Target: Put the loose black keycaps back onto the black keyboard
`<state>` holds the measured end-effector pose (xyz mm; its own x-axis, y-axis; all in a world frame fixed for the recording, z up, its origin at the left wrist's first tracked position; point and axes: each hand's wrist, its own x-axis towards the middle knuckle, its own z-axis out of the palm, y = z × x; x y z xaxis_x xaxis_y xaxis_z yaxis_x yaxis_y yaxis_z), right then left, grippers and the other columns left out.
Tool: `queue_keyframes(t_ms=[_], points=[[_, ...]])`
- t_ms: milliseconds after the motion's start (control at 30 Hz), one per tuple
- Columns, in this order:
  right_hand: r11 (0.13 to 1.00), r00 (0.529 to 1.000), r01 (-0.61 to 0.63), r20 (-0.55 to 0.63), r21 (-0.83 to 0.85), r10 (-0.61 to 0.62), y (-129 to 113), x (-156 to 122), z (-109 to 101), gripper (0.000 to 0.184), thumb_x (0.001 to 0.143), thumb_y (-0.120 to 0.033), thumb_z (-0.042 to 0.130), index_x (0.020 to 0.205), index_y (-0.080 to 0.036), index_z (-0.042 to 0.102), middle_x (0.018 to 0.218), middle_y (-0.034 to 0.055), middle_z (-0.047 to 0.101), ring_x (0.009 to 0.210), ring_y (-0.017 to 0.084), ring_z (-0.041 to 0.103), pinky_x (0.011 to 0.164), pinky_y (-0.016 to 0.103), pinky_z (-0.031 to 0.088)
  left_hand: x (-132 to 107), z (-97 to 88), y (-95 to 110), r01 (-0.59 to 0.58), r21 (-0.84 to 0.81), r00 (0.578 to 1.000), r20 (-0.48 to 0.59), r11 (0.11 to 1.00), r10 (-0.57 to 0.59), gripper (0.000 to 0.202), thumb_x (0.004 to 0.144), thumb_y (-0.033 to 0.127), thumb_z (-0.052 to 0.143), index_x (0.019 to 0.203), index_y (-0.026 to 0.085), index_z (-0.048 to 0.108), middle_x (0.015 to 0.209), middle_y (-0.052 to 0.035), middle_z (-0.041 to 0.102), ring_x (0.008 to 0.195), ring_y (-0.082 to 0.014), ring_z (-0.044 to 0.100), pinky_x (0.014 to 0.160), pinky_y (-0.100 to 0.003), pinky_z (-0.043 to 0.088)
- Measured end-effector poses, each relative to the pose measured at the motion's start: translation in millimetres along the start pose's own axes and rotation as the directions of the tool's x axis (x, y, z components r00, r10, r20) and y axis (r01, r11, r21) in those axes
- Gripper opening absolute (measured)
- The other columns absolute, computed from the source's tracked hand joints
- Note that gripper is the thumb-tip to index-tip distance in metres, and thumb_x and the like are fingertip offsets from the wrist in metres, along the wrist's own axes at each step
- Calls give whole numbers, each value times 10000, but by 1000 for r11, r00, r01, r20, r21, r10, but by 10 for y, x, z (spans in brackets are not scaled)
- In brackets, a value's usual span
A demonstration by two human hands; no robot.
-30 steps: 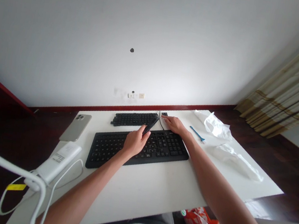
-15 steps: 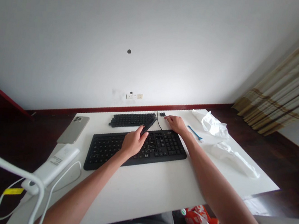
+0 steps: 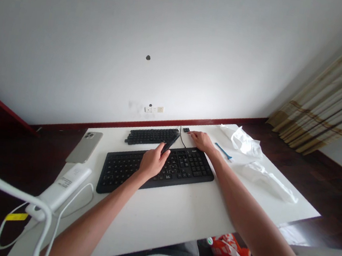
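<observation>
A black keyboard (image 3: 120,169) lies across the middle of a white table (image 3: 171,213). My left hand (image 3: 152,162) hovers over its centre, closed on a long black tool (image 3: 170,142) that points up and to the right. Behind the keyboard lies a black strip of loose keycaps (image 3: 149,135). My right hand (image 3: 201,140) rests past the keyboard's right end with fingers stretched flat toward a small black piece (image 3: 186,129). A thin black cable (image 3: 181,139) runs between both hands.
A phone (image 3: 85,146) lies face down at the table's left. A white power bank (image 3: 63,185) with white cable sits near the left front edge. A blue stick (image 3: 224,151) and crumpled clear plastic (image 3: 250,154) lie at right. An orange bag (image 3: 229,253) is on the floor.
The view shifted slightly. My right hand drew back a little from the small black piece; my left hand keeps the black tool over the keyboard.
</observation>
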<state>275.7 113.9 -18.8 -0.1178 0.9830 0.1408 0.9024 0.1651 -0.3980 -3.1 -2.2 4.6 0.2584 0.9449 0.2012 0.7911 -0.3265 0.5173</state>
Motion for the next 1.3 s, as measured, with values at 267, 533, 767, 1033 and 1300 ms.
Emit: queue_keyframes(t_ms=[267, 533, 767, 1033, 1300], points=[[1000, 1000, 23, 13, 3, -23, 11, 4, 6, 409, 1075, -383, 454, 1313, -275, 769, 1214, 85, 803, 1130, 304, 744, 924, 321, 510, 2, 4, -8, 3, -26, 1000, 3, 1000, -3, 355, 1102, 482, 406, 1246, 235, 616, 851, -30, 756, 821, -245, 750, 706, -287, 464], [999, 999, 42, -18, 26, -42, -55, -38, -53, 396, 1035, -325, 484, 1264, -244, 796, 1100, 98, 824, 1003, 278, 752, 875, 310, 489, 3, 10, -9, 2, -12, 1000, -5, 1000, -2, 357, 1102, 483, 412, 1242, 232, 622, 855, -37, 758, 814, -246, 749, 700, -285, 459], [938, 968, 246, -13, 246, -250, -376, -263, -300, 352, 917, -373, 643, 1186, -221, 810, 651, -25, 623, 621, 147, 538, 684, 272, 408, -7, 11, -16, -35, -113, 998, -64, 993, 28, 371, 1105, 491, 398, 1267, 234, 612, 890, -44, 772, 842, -232, 759, 755, -286, 506], [660, 883, 252, 111, 708, -457, -897, -548, -288, 529, 897, -626, 688, 1208, -203, 745, 727, -6, 613, 666, 172, 509, 618, 288, 406, -46, -2, 58, -71, -16, 997, -37, 997, 71, 316, 1095, 422, 449, 1297, 231, 599, 830, -34, 753, 763, -233, 748, 688, -286, 478], [538, 988, 131, -65, 833, -139, -842, -469, -330, 347, 923, -531, 611, 930, -198, 707, 745, 18, 595, 688, 170, 510, 663, 299, 445, -71, 5, 79, -136, -18, 982, -136, 990, 133, 364, 1064, 396, 511, 1387, 228, 515, 927, -22, 702, 897, -201, 686, 821, -305, 526]])
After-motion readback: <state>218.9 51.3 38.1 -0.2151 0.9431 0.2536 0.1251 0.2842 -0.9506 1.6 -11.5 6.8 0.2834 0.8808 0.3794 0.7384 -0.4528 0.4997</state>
